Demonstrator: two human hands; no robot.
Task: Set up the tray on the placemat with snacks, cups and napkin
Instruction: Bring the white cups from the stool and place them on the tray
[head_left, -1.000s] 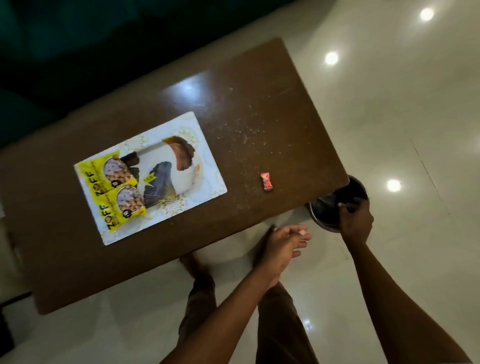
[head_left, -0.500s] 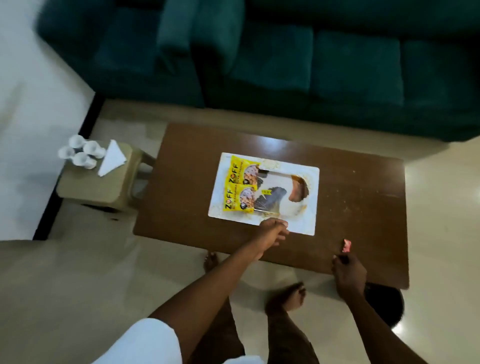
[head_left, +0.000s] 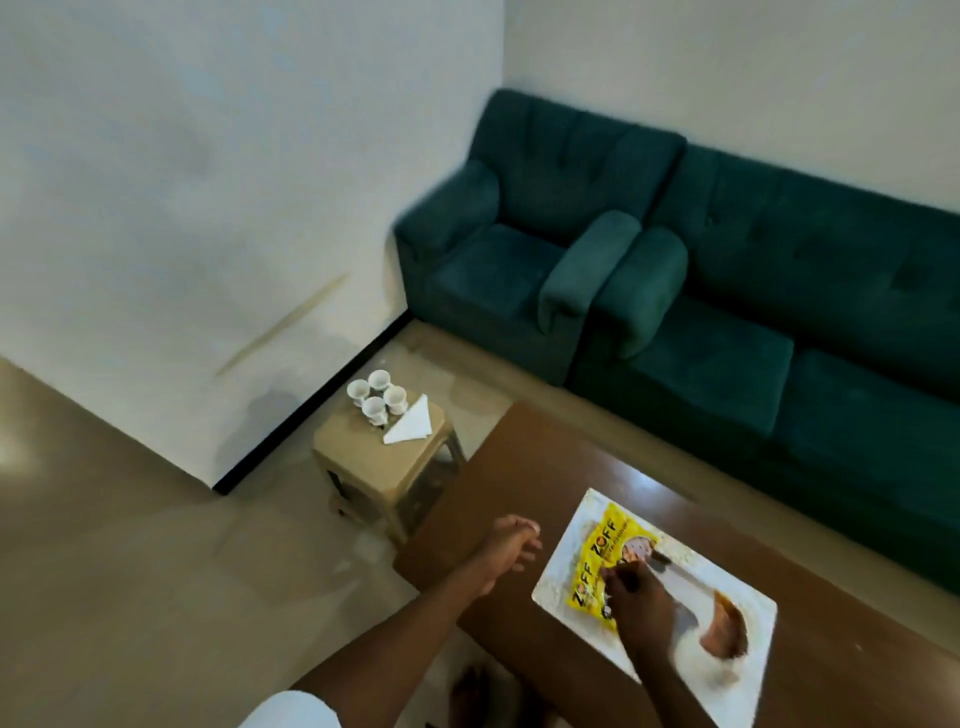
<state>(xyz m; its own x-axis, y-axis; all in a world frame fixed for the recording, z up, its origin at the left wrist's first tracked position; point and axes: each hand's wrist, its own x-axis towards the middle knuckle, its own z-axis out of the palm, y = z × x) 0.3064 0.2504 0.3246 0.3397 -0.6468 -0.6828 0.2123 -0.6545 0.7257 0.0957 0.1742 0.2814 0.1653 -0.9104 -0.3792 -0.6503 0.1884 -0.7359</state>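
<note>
Looking down past my own arms, I see my right hand (head_left: 636, 603) resting on the yellow snack packets (head_left: 605, 548), fingers bent down on them; whether it pinches a packet or only presses it flat I cannot tell, because the back of the hand hides the fingertips. The packets lie on the white placemat (head_left: 748, 649), at its end toward the left of the view, and I judge this leaves the middle with the printed picture free for what comes later. My left hand (head_left: 506, 548) hovers just beside the placemat's left end, over the brown table (head_left: 519, 457); its fingers are loosely curled and apart, and it holds nothing, so it looks ready to go for the next item. I see no tray in this view, so I cannot say where it is. Further away, past the table's far-left end, a small beige stool (head_left: 363, 457) stands on the floor. On it are four white cups (head_left: 376, 397) in a tight group, and a folded white napkin (head_left: 410, 426) lies just beside them. They seem to be kept there together as supply, near enough to fetch. Behind everything, the green sofa (head_left: 727, 270) stands along the wall.
</note>
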